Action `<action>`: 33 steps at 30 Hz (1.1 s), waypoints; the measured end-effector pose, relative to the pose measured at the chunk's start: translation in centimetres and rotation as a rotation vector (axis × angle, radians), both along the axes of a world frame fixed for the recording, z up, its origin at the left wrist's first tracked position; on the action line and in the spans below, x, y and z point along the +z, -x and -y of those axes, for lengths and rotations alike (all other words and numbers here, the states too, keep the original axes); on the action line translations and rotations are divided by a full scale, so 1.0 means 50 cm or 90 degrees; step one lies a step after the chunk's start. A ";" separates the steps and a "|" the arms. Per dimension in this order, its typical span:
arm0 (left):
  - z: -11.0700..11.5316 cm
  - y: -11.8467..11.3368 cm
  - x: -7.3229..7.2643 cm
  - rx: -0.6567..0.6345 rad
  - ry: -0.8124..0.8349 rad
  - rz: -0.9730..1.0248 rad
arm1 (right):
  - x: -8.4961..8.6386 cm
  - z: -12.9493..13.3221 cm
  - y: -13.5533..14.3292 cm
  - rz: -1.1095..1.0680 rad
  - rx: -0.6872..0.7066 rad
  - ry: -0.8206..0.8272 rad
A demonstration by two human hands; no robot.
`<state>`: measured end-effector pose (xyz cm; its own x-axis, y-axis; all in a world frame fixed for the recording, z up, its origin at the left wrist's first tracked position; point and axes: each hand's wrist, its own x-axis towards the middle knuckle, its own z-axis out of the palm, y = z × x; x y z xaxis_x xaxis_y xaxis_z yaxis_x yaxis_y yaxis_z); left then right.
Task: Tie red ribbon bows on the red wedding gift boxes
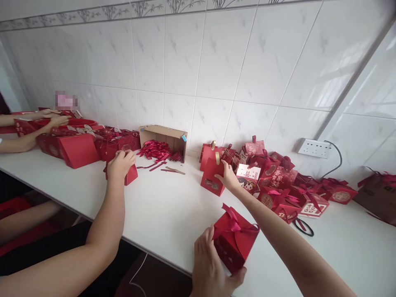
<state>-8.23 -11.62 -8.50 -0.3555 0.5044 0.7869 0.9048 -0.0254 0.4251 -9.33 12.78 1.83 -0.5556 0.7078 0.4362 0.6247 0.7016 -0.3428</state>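
At the bottom centre, my left hand (212, 266) is wrapped round the near left side of a red gift box (239, 243) topped with a pink-red ribbon bow. My right hand (228, 175) reaches further across the table and grips the right edge of an upright red box (210, 175), which has a gold loop on top and a small window in its front. Close behind that box stands another red one (204, 156). Right of my right hand lies a pile of decorated red boxes (280, 177), many with ribbons.
Another person's hand (122, 163) holds a red box on the left; more hands work at far left among red boxes (78, 149). An open cardboard box (163, 131) with ribbons stands by the wall. A power strip (314, 148) and a black loop (305, 227) are at right.
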 end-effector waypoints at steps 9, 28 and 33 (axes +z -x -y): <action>-0.015 -0.013 -0.008 0.049 -0.006 0.013 | 0.054 -0.015 0.049 0.149 -0.042 0.014; 0.005 -0.043 0.039 -0.044 0.185 0.054 | -0.085 0.271 -0.351 -0.216 0.297 0.386; 0.049 -0.020 0.071 -0.384 0.251 0.153 | -0.084 0.251 -0.389 -0.330 0.159 0.413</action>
